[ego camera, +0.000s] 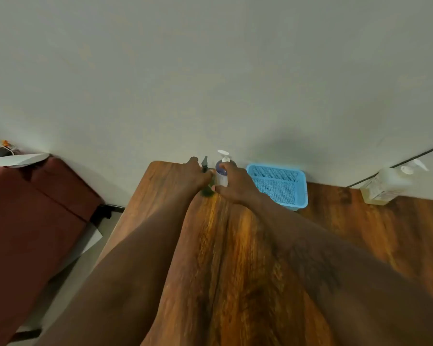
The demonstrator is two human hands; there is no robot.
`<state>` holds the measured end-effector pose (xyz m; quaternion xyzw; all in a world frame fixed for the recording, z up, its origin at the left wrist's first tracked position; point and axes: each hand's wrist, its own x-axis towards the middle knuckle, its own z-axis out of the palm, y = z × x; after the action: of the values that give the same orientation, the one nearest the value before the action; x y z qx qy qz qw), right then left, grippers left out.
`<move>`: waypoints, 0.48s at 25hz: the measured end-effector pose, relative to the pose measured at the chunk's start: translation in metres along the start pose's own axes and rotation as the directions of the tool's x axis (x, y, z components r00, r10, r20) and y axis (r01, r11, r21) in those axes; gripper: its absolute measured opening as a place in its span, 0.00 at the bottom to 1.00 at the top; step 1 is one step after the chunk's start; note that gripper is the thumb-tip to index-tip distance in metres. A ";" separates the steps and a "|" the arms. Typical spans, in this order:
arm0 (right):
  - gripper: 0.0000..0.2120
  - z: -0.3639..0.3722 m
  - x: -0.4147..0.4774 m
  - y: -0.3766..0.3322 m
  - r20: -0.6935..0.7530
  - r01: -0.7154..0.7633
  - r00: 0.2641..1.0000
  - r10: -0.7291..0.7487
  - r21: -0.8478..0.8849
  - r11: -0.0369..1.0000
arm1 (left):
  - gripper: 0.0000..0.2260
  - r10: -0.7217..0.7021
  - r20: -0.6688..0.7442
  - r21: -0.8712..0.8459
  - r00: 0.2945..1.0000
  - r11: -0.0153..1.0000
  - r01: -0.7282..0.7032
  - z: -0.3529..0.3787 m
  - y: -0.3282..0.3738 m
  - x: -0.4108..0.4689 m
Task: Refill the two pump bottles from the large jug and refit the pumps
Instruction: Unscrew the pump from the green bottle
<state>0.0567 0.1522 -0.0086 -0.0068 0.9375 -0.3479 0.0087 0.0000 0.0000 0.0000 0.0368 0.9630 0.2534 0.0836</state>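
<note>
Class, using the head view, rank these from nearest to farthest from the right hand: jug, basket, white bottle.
1. White bottle, gripped in the right hand.
2. Basket, just right of the hand, by the wall.
3. Jug, far right, against the wall.

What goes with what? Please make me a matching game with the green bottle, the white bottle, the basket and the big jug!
Things:
1. green bottle
2. white bottle
3. basket
4. big jug

Clues:
A. stands far right, with nobody touching it
B. held by the left hand
C. blue and full of little holes
D. held by the right hand

Pairs: 1-B, 2-D, 3-C, 4-A
</note>
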 end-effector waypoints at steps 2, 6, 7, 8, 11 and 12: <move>0.30 0.003 0.005 0.003 0.017 -0.041 0.999 0.041 0.015 0.999 | 0.21 -0.043 -0.029 -0.025 0.999 0.999 0.043 0.004 0.000 0.005; 0.36 0.009 0.011 0.017 0.018 -0.104 0.994 0.103 0.005 0.995 | 0.16 -0.058 -0.040 -0.055 0.997 0.997 0.056 0.008 0.005 0.002; 0.37 0.009 0.013 0.020 0.013 -0.116 0.993 0.115 0.015 0.993 | 0.16 -0.048 -0.049 -0.053 0.998 0.998 0.046 0.007 0.007 0.000; 0.37 0.008 0.013 0.021 0.007 -0.124 0.992 0.124 0.015 0.992 | 0.15 -0.025 -0.080 -0.031 0.997 0.999 0.022 0.006 0.008 -0.001; 0.35 0.010 0.011 0.022 -0.011 -0.140 0.990 0.141 0.046 0.989 | 0.11 0.054 -0.130 -0.034 0.990 0.998 -0.058 0.004 0.010 -0.013; 0.35 0.011 0.007 0.020 -0.006 -0.137 0.990 0.137 0.060 0.989 | 0.09 0.075 -0.139 -0.056 0.987 0.995 -0.083 0.004 0.009 -0.020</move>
<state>0.0494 0.1600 -0.0304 0.0597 0.9250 -0.3743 0.0279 0.0205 0.0080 0.0040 0.0549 0.9561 0.2879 0.0081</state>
